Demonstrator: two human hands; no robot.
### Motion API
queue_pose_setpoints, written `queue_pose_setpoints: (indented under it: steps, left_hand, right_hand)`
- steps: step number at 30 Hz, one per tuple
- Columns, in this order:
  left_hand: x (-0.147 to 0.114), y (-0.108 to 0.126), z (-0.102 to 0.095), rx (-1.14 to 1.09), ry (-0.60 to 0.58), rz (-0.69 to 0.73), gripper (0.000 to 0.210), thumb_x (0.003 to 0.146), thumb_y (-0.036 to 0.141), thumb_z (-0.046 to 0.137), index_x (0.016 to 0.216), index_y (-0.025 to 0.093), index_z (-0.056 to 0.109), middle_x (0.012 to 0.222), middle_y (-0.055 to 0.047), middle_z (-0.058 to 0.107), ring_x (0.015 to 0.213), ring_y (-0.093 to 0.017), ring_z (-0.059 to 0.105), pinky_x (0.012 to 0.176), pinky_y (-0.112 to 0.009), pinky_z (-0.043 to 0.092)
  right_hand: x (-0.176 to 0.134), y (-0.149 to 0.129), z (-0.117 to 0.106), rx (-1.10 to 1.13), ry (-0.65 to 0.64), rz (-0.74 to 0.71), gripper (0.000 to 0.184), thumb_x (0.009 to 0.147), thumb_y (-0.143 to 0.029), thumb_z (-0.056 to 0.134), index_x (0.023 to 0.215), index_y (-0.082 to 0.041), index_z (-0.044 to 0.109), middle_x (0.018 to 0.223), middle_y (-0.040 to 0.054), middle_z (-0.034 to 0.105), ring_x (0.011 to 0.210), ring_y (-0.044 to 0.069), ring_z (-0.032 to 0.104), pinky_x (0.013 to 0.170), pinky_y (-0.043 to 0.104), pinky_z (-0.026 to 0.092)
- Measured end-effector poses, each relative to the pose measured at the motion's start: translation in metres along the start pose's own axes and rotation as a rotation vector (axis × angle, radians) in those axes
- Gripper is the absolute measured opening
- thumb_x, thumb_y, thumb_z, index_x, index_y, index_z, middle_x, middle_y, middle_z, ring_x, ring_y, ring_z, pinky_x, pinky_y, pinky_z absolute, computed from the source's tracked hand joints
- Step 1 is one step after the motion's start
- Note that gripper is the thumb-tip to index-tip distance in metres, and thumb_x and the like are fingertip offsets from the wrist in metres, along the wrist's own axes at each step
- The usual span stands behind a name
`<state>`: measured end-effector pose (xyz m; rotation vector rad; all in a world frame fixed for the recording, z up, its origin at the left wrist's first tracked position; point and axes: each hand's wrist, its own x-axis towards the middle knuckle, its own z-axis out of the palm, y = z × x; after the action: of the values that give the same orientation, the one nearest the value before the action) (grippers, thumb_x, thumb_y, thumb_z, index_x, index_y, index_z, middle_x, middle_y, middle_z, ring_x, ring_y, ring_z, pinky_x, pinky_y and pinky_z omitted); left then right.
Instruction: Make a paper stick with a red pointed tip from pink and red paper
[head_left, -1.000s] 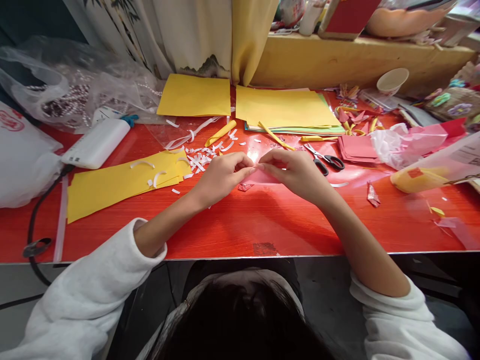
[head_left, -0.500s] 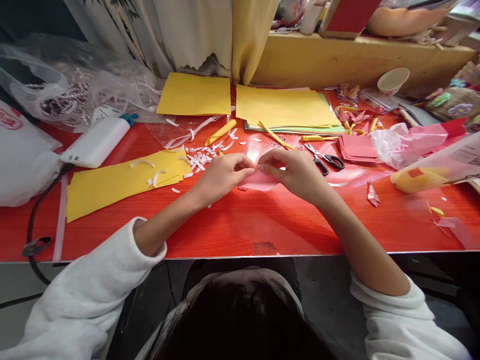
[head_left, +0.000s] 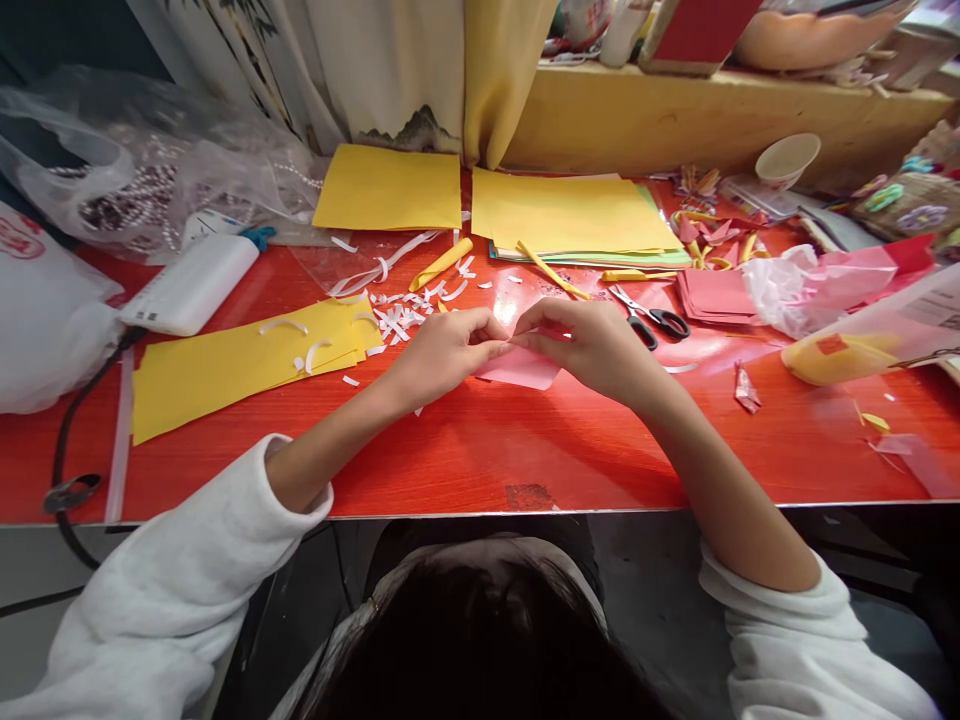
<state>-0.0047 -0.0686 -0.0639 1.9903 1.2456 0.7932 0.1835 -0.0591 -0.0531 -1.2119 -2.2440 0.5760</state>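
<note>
A small sheet of pink paper [head_left: 525, 368] is pinched between my two hands, just above the red table [head_left: 480, 450]. My left hand [head_left: 442, 360] closes its thumb and index finger on the sheet's upper edge. Meeting it fingertip to fingertip, my right hand [head_left: 592, 345] is also closed on that edge. Part of the paper is hidden behind the fingers. Black-handled scissors [head_left: 660, 320] lie just right of my right hand. White paper scraps [head_left: 397, 318] are scattered beyond my left hand, beside several yellow paper strips [head_left: 247, 360].
Yellow sheets [head_left: 570, 215] are stacked at the back, near rolled yellow paper [head_left: 441, 265]. A white power bank [head_left: 191, 285] and plastic bags [head_left: 56, 310] sit at left. Red paper squares [head_left: 716, 297], a plastic bag [head_left: 795, 290] and a paper cup [head_left: 787, 160] stand to the right.
The pink paper has tilted slightly, so more of its face shows below my fingers. A small red piece seen beneath it earlier is now covered. Both hands stay nearly in place.
</note>
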Motion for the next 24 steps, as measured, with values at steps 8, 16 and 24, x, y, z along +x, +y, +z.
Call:
queue_pose_setpoints:
  steps: [8,16,24]
  left_hand:
    - [0.0003,-0.0013,0.0003,-0.023,-0.009,0.009,0.012,0.079,0.026,0.059,0.075,0.016,0.063,0.071,0.001,0.063,0.065,-0.010,0.053,0.059,-0.023,0.036]
    - [-0.0003,-0.0028,-0.0017,-0.070,-0.035,-0.039,0.013,0.078,0.028,0.060,0.075,0.016,0.063,0.071,0.002,0.063,0.063,-0.009,0.053,0.057,-0.022,0.035]
    - [-0.0004,-0.0007,-0.0019,-0.115,-0.089,-0.051,0.017,0.078,0.030,0.059,0.079,0.014,0.064,0.073,0.000,0.064,0.067,-0.010,0.055,0.060,-0.021,0.039]
  right_hand:
    - [-0.0003,-0.0003,-0.0009,-0.028,-0.040,0.004,0.014,0.084,-0.024,0.055,0.083,-0.016,0.067,0.079,0.0043,0.069,0.069,0.013,0.057,0.062,0.026,0.038]
    - [-0.0007,0.0000,-0.0004,-0.013,-0.061,-0.022,0.012,0.084,-0.020,0.055,0.086,-0.015,0.066,0.085,0.0051,0.070,0.076,0.014,0.060,0.067,0.025,0.040]
    - [-0.0005,-0.0001,-0.0033,-0.110,-0.122,-0.015,0.016,0.085,-0.020,0.051,0.085,-0.015,0.066,0.082,0.0055,0.069,0.073,0.014,0.058,0.064,0.026,0.039]
